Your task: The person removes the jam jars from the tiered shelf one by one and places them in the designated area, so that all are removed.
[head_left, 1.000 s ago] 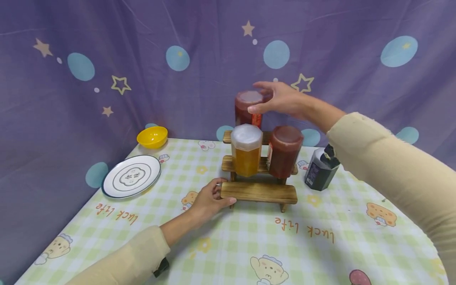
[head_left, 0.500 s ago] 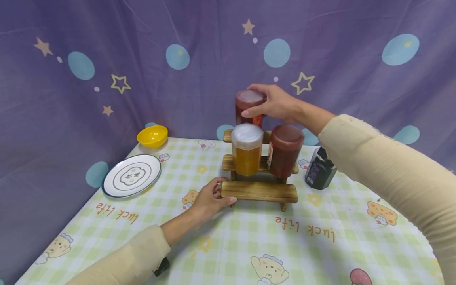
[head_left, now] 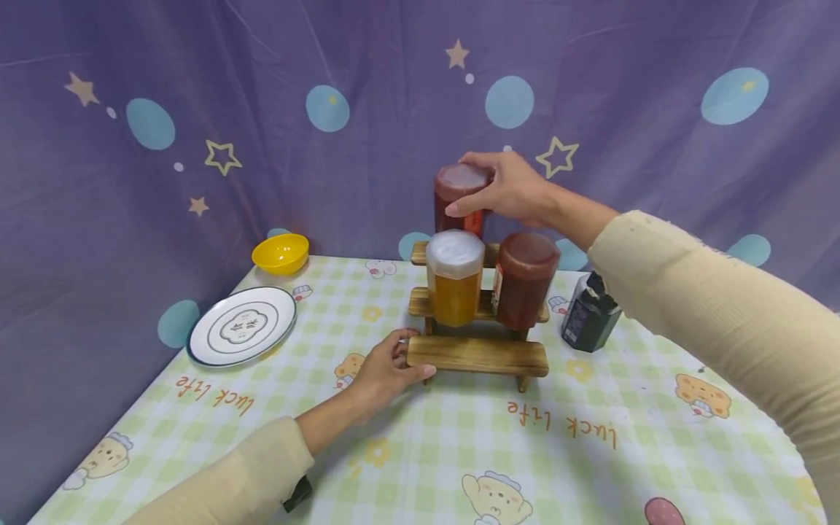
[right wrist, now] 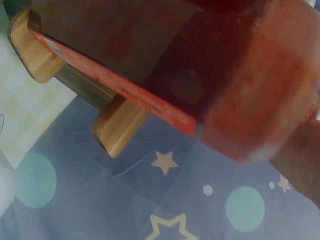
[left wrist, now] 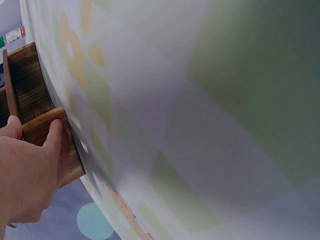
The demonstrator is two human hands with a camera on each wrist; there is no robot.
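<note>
A three-step wooden rack (head_left: 477,355) stands on the table. My left hand (head_left: 383,373) holds the left end of its lowest step, thumb in front; the left wrist view shows the fingers (left wrist: 54,134) against the wood. On the top step is a dark red jar (head_left: 449,211) with an orange-red label. My right hand (head_left: 508,191) grips its upper part from the right, the far fingertips partly hidden. The middle step bears an amber jar (head_left: 454,292) with a whitish top and another dark red jar (head_left: 525,284). A dark red jar (right wrist: 215,65) fills much of the right wrist view.
A dark octagonal container (head_left: 590,321) with a torn top stands right of the rack. At left are a white plate (head_left: 269,306) with a dark rim and a yellow bowl (head_left: 281,255). A purple curtain (head_left: 367,182) hangs behind the checked tablecloth (head_left: 420,452).
My right hand has moved left and closed round the upper part of the top jar. The left hand keeps its hold on the rack, and the jars stay in place.
</note>
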